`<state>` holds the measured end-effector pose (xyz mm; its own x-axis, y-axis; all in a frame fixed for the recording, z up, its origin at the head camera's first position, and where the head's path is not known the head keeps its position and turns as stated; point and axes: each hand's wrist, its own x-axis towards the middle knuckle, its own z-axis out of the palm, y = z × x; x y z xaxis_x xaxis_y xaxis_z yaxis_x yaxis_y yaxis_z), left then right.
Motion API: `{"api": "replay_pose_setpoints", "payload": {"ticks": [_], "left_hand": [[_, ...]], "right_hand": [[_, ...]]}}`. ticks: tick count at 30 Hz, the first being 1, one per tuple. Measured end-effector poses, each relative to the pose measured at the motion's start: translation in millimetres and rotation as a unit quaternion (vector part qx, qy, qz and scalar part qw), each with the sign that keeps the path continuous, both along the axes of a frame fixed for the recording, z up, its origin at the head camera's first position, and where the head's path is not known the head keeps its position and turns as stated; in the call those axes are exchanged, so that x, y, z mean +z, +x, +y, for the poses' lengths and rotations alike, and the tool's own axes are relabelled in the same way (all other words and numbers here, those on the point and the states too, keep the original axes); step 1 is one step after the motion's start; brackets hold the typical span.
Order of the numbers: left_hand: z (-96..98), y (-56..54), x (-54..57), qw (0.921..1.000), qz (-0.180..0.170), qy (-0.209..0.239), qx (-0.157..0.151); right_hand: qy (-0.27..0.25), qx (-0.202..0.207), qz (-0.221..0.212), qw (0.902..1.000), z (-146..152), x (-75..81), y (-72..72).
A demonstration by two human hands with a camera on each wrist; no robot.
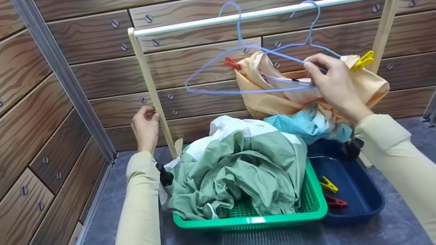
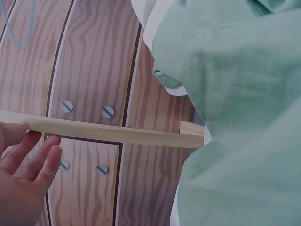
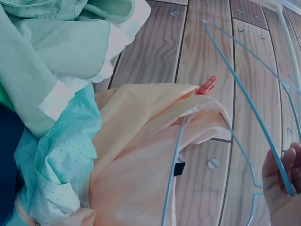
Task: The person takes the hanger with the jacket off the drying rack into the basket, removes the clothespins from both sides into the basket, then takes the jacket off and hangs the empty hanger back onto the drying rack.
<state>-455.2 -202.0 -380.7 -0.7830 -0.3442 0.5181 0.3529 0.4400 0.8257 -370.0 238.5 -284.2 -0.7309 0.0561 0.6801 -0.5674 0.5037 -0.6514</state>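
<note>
Simultaneously, a person's right hand [image 1: 332, 79] pinches one end of a blue hanger [image 1: 239, 92] hooked over a white rail [image 1: 186, 25], thumb and fingers clamped on the wire, while the left hand [image 1: 146, 126] holds a wooden post [image 1: 148, 81] between thumb and fingers. A peach garment [image 1: 262, 98] hangs behind; green clothing [image 1: 234, 172] fills a basket [image 1: 254, 221] below.

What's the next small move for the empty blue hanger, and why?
Probably slide the empty blue hanger leftward along the white rail. The right grip holds its right end, its hook appears to be over the rail, and in the head view it overlaps the peach garment, with no other hanger to its left.
</note>
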Motion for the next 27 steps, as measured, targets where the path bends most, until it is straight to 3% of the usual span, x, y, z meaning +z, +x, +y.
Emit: {"api": "replay_pose_setpoints", "payload": {"ticks": [5, 12, 21, 27], "left_hand": [[-2.0, 1.0, 0.2, 1.0, -0.007, -0.003, 0.005], [-4.5, 2.0, 0.2, 0.9999, -0.008, -0.007, 0.01], [-4.4, 3.6, -3.1, 0.9992, -0.032, -0.021, -0.01], [-8.5, 10.0, 1.4, 0.995, -0.067, -0.037, -0.064]], "right_hand": [[0.061, -0.015, -0.02, 0.9978, 5.9, -7.4, -9.3], [0.172, -0.045, -0.013, 0.9841, 10.2, -19.9, -20.6], [0.168, -0.039, -0.008, 0.9849, 15.4, -38.4, -27.2], [0.155, -0.021, -0.012, 0.9876, 17.2, -39.0, -24.7]]}}
